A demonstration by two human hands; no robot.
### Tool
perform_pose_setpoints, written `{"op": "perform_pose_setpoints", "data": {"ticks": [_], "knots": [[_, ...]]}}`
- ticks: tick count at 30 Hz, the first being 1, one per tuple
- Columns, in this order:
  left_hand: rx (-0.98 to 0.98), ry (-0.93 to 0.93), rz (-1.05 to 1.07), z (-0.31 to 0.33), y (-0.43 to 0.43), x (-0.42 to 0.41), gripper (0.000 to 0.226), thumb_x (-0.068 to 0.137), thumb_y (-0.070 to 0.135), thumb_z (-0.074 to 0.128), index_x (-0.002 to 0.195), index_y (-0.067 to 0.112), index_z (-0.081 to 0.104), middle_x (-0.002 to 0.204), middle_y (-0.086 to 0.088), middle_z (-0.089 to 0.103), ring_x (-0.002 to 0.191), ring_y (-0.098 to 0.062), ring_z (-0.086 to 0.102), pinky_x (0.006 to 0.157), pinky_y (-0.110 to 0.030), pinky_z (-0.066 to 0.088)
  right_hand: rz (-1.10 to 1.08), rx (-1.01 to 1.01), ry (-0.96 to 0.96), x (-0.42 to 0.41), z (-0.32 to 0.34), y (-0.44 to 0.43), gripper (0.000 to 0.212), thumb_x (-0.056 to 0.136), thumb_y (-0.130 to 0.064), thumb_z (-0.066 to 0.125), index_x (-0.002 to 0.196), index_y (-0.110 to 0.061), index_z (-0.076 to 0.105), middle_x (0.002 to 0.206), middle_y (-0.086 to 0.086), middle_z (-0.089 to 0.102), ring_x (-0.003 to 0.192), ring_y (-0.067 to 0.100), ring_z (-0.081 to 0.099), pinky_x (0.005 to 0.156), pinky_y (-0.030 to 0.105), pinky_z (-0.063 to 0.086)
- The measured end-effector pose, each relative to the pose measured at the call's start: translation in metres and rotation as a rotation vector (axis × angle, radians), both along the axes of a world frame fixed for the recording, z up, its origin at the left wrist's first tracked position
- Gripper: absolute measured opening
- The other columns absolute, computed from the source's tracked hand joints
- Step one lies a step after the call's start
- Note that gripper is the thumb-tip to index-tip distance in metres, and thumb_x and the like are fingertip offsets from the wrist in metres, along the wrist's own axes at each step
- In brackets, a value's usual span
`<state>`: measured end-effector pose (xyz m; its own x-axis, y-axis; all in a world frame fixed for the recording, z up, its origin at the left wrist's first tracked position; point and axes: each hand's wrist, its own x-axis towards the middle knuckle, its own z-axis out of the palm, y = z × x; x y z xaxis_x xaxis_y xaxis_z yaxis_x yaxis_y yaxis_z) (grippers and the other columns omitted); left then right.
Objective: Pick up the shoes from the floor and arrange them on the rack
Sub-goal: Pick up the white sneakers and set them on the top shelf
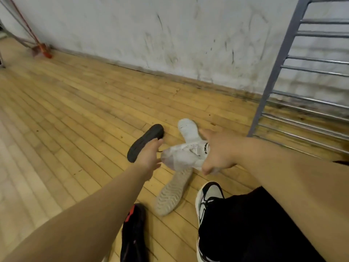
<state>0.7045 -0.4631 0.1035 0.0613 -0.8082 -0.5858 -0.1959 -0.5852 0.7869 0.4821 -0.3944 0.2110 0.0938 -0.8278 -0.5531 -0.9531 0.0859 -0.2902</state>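
Observation:
Several shoes lie on the wooden floor. A black shoe (144, 142) rests sole up, and my left hand (149, 159) reaches onto its near edge with the fingers apart. A white sneaker (184, 156) lies across a white shoe (188, 129) turned sole up and a shoe with a beige sole (172, 193). My right hand (217, 152) is spread around the white sneaker's heel, thumb low and fingers high, not closed. The grey metal shoe rack (302, 72) stands at the right against the wall.
A black and red shoe (134, 233) lies at the bottom centre. A black and white sneaker (207, 201) shows below a black trouser leg (255, 224). A red broom and dustpan (42, 50) lean at the far left wall.

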Motion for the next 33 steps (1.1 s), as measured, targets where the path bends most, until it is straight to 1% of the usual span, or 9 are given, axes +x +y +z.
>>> {"op": "perform_pose_setpoints", "data": {"ticks": [6,10,13,15,18,22,25,28,33], "knots": [[0.068,-0.219,-0.015,-0.082,0.011,0.001,0.079,0.090,0.056,0.063,0.158,0.030,0.033,0.162,-0.004,0.037,0.139,-0.033,0.045,0.111,-0.050,0.043,-0.404,-0.175,-0.030,-0.028,-0.030,-0.033,0.113,0.077,-0.042,0.081,0.162,-0.025,0.007,0.139,0.010,0.056,0.088,0.029,0.060,0.058,0.033,0.047],[-0.013,-0.371,-0.217,-0.106,-0.004,-0.045,0.083,0.094,0.049,0.067,0.162,0.031,0.023,0.158,-0.010,0.039,0.086,-0.014,0.058,0.066,-0.027,0.051,-0.602,-0.259,-0.132,-0.051,-0.041,-0.047,0.119,0.078,-0.043,0.086,0.163,-0.023,0.005,0.149,0.011,0.049,0.125,0.035,0.055,0.075,0.033,0.043],[-0.063,-0.509,-0.436,-0.125,-0.024,-0.080,0.088,0.087,0.059,0.068,0.159,0.042,0.020,0.162,-0.011,0.024,0.122,-0.030,0.055,0.096,-0.041,0.054,-0.641,-0.255,-0.200,-0.059,-0.044,-0.056,0.122,0.077,-0.041,0.089,0.163,-0.028,0.004,0.155,0.007,0.045,0.126,0.032,0.054,0.074,0.031,0.040],[-0.114,-0.653,-0.657,-0.139,-0.040,-0.105,0.088,0.087,0.060,0.066,0.158,0.048,0.015,0.168,-0.011,0.010,0.149,-0.039,0.024,0.116,-0.052,0.036,-0.650,-0.263,-0.224,-0.063,-0.048,-0.063,0.123,0.075,-0.041,0.089,0.163,-0.030,0.004,0.156,0.005,0.043,0.130,0.030,0.053,0.078,0.029,0.040],[-0.150,-0.854,-1.013,-0.153,-0.063,-0.140,0.088,0.092,0.050,0.061,0.155,0.059,0.001,0.170,-0.007,-0.021,0.155,-0.045,-0.004,0.122,-0.060,0.016,-0.670,-0.276,-0.242,-0.069,-0.051,-0.078,0.122,0.076,-0.038,0.088,0.163,-0.030,0.004,0.154,0.006,0.045,0.127,0.030,0.055,0.080,0.033,0.048],[-0.056,-0.991,-1.136,-0.173,-0.093,-0.165,0.078,0.096,0.041,0.055,0.157,0.055,0.009,0.168,-0.004,-0.027,0.154,-0.047,-0.004,0.121,-0.063,0.016,-0.691,-0.278,-0.245,-0.079,-0.053,-0.095,0.122,0.077,-0.035,0.089,0.164,-0.030,0.003,0.153,0.006,0.045,0.125,0.030,0.055,0.076,0.034,0.050],[-0.109,-1.007,-1.082,-0.178,-0.102,-0.156,0.065,0.092,0.048,0.056,0.152,0.051,0.030,0.167,-0.006,-0.006,0.144,-0.048,0.016,0.116,-0.055,0.031,-0.702,-0.252,-0.256,-0.082,-0.055,-0.100,0.122,0.078,-0.039,0.088,0.164,-0.030,0.003,0.155,0.005,0.043,0.128,0.030,0.053,0.067,0.029,0.042],[-0.203,-0.840,-0.798,-0.181,-0.098,-0.135,0.049,0.090,0.036,0.066,0.135,0.036,0.046,0.151,-0.007,0.018,0.124,-0.041,0.042,0.101,-0.047,0.047,-0.701,-0.219,-0.253,-0.081,-0.058,-0.099,0.122,0.079,-0.041,0.088,0.164,-0.030,0.001,0.156,0.004,0.043,0.126,0.029,0.054,0.055,0.024,0.036],[-0.157,-0.535,-0.262,-0.178,-0.087,-0.097,0.033,0.092,0.025,0.069,0.111,0.021,0.042,0.125,-0.013,0.047,0.082,-0.025,0.057,0.066,-0.040,0.052,-0.646,-0.211,-0.223,-0.073,-0.060,-0.100,0.125,0.076,-0.043,0.089,0.164,-0.030,0.002,0.156,0.002,0.044,0.124,0.028,0.056,0.070,0.030,0.041]]}}
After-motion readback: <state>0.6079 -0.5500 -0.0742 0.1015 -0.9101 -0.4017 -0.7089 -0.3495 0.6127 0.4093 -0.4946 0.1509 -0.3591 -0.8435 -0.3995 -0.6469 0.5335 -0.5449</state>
